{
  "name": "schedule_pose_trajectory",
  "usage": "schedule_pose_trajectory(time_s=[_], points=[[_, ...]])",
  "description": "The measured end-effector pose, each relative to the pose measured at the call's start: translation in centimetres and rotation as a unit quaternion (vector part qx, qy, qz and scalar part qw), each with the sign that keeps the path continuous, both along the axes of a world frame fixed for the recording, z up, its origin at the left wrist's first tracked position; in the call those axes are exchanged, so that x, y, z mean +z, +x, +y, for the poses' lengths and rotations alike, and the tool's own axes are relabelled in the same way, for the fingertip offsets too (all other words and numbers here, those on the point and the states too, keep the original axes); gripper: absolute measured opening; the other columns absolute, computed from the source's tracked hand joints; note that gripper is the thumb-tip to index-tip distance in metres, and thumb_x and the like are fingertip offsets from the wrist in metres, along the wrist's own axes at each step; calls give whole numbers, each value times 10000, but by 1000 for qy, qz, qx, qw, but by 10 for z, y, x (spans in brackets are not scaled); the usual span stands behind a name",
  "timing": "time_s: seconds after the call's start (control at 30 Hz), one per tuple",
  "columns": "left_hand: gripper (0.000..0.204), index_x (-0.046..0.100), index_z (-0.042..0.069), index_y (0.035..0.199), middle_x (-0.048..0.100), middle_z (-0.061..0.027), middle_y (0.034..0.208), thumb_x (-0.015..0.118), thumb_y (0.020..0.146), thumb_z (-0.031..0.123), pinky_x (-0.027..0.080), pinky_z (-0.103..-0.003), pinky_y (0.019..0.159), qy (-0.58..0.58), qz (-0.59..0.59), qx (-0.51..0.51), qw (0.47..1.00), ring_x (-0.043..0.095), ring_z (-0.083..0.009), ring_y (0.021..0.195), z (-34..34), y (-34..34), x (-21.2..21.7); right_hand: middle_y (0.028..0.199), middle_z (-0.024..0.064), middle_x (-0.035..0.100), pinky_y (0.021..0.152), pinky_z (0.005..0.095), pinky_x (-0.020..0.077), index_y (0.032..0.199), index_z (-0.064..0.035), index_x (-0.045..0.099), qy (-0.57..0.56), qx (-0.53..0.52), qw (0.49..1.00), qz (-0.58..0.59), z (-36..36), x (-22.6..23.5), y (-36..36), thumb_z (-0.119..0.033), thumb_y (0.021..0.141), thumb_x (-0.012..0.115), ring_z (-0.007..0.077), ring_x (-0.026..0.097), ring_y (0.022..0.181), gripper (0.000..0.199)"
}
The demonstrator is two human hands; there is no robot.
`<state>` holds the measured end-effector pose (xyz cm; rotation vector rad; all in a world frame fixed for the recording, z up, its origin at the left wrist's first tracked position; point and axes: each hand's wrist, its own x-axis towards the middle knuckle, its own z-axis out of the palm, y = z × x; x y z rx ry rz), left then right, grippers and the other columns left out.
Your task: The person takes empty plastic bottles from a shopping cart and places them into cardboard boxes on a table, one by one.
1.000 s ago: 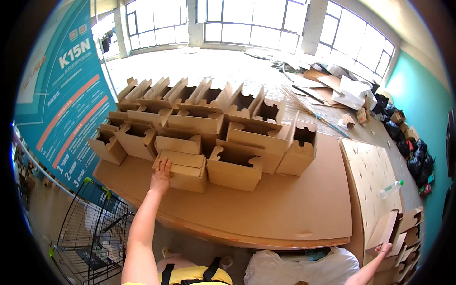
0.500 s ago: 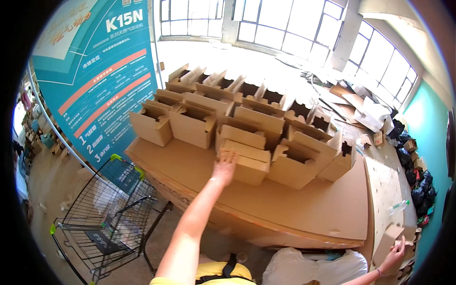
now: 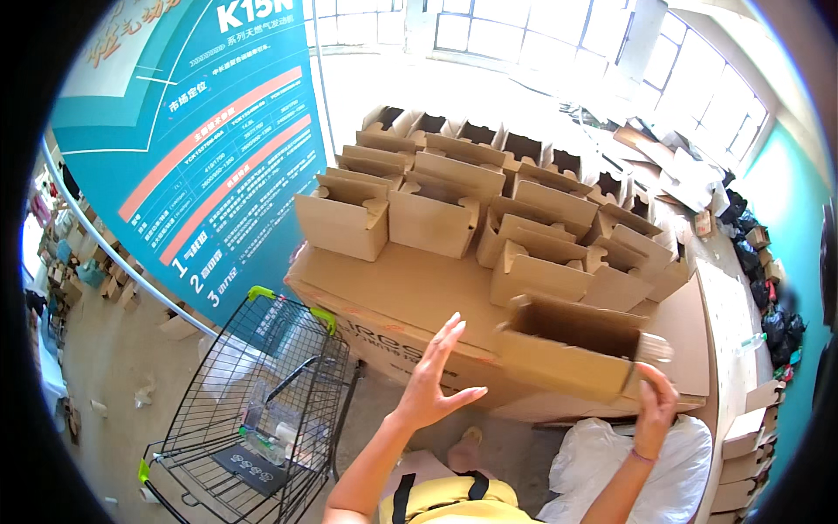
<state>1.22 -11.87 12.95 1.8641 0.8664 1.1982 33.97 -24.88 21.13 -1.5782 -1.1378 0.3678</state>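
Observation:
My right hand (image 3: 655, 406) grips the right end of a small brown cardboard box (image 3: 572, 358). The box is open at the top and tilted, slightly blurred, over the near edge of a large flat carton (image 3: 419, 293). To the left of it is my left hand (image 3: 432, 384), fingers stretched and thumb apart, holding nothing. Several open-topped cardboard boxes (image 3: 432, 223) stand close together in rows on the large carton, their flaps up. A front box (image 3: 539, 275) of this group is just beyond the held one.
A black wire shopping cart (image 3: 253, 410) with green corners stands at the left, before a tall teal banner (image 3: 227, 157). A white plastic sack (image 3: 642, 463) lies below my right arm. More small boxes (image 3: 746, 437) are stacked at right, with black bags (image 3: 781, 327) beyond.
My left hand has left the front box it rested on and drawn back, fingers spread. My right hand has come in from the lower right with a small box. The view has shifted.

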Motion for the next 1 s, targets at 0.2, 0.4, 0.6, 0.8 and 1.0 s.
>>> schedule_pose_trajectory(time_s=[0.2,0.4,0.6,0.8,1.0], points=[[729,529,70,1359,444,-207,1445,819,716,255,385,-451,1074,13,77,111,991,460,-359,1320,-3,-47,2,983,-3,652,612,187,327,1135,31,665,-21,193,960,202,88,-48,-66,23,891,537,15,434,718,275],[477,634,59,1173,516,-177,1331,765,715,53,451,-416,1004,12,93,253,963,552,-344,1208,30,-48,-15,671,-123,426,487,191,195,1123,-18,680,-49,288,896,335,155,-126,-80,-6,945,514,-13,281,554,244],[447,601,61,1145,489,-157,1293,727,729,-48,451,-415,1006,31,123,280,952,542,-360,1199,68,-36,-37,788,-73,517,622,192,442,1176,-19,660,-139,372,892,215,201,-157,-67,-42,945,556,3,436,697,255],[404,591,82,1103,492,-165,1263,727,742,-36,464,-425,973,15,113,266,957,551,-368,1175,71,-34,-37,1433,155,452,1109,458,351,1360,-73,507,8,233,907,-351,206,-67,-81,-93,696,792,378,407,1326,724],[389,579,90,1136,461,-163,1311,723,786,1,483,-412,965,28,123,219,967,553,-350,1186,65,-44,-43,1042,138,612,1068,447,373,1195,-55,555,-28,439,803,-402,231,-72,-129,-109,661,792,321,574,1039,587]])
